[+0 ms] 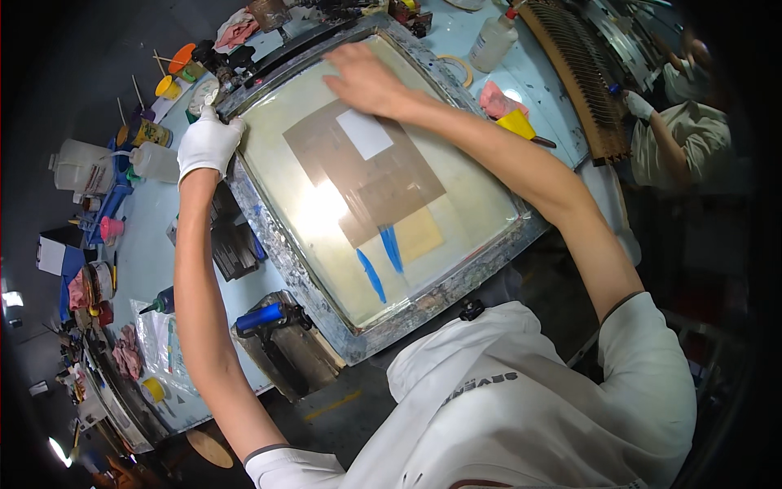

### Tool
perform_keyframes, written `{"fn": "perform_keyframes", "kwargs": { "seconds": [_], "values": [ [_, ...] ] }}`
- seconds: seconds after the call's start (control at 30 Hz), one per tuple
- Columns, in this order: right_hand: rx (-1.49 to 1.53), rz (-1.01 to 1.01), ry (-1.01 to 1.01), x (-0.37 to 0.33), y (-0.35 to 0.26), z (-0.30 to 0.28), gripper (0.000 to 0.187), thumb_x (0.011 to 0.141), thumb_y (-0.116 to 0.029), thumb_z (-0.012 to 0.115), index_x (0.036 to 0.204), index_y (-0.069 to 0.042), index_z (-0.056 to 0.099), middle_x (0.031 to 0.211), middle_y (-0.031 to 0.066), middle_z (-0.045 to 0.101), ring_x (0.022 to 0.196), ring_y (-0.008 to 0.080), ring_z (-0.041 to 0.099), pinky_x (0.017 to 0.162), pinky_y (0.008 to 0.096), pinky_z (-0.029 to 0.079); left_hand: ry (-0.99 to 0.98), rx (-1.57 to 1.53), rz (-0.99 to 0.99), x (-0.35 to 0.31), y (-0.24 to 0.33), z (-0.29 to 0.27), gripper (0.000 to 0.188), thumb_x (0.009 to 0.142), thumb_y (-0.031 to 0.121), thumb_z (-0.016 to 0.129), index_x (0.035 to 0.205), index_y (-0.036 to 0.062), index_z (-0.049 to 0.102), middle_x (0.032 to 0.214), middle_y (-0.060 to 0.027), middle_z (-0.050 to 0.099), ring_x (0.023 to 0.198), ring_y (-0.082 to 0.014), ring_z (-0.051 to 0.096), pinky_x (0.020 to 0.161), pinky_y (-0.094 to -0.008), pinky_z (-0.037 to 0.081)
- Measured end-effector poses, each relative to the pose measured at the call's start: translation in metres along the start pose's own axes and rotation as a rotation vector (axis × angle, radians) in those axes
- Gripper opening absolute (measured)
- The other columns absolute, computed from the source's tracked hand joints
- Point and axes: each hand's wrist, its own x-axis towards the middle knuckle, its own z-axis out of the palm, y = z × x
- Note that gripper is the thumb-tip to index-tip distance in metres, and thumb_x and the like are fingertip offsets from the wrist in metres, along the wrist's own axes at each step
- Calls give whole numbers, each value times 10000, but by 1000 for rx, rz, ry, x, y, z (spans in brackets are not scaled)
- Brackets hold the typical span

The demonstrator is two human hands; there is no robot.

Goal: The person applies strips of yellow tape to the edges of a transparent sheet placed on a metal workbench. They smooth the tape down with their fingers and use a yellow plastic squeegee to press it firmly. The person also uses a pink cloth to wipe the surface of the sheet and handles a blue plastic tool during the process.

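Observation:
A screen printing frame [281, 236] with a pale mesh lies tilted before me, its metal border blotched with dried ink. On the mesh show a brown rectangle [391, 175], a white rectangular patch [365, 134] and two blue streaks [371, 275]. My left hand [209, 144], in a white glove, grips the frame's upper left edge; its fingers are partly hidden. Bare and with fingers spread, my right hand [364, 80] lies over the far part of the mesh. I cannot see anything in it.
Left of the frame stand a white bottle [155, 161], small paint pots [168, 87] and a blue-handled roller [261, 316]. On the right are a clear bottle [494, 41], a yellow tape roll [458, 69], a pink rag [498, 99] and a yellow scraper [516, 125]. Another person [680, 143] works at far right.

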Motion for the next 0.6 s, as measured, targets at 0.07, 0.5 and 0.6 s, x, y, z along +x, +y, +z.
{"fn": "perform_keyframes", "kwargs": {
  "seconds": [0.07, 0.5, 0.6],
  "values": [
    [46, -93, -106, 7, -24, 25, 487, 977, -296, 593, 1335, 34, 593, 1324, 222, 601, 1282, 408, 506, 1136, 464, 392, -47, 107, -35, -1, 30, -16, 787, 871, 650, 616, 1293, -14, 627, 1169, -272, 715, 1102, -418, 695, 956, -480, 539],
    [-40, 257, 37, 3, 45, -15, 467, 974, -247, 567, 1303, 84, 553, 1340, 267, 552, 1307, 416, 508, 1086, 511, 447, 71, 48, -30, 4, 23, -3, 710, 923, 633, 583, 1212, -11, 664, 1121, -292, 714, 1089, -448, 680, 942, -496, 530],
    [-59, 217, -113, 7, 31, -37, 576, 962, -263, 621, 1395, 97, 496, 1398, 266, 522, 1324, 433, 502, 1117, 480, 430, 75, 11, -4, 6, -9, 11, 608, 928, 519, 611, 1222, -12, 648, 1120, -301, 709, 1091, -453, 674, 939, -498, 526]
  ]
}}
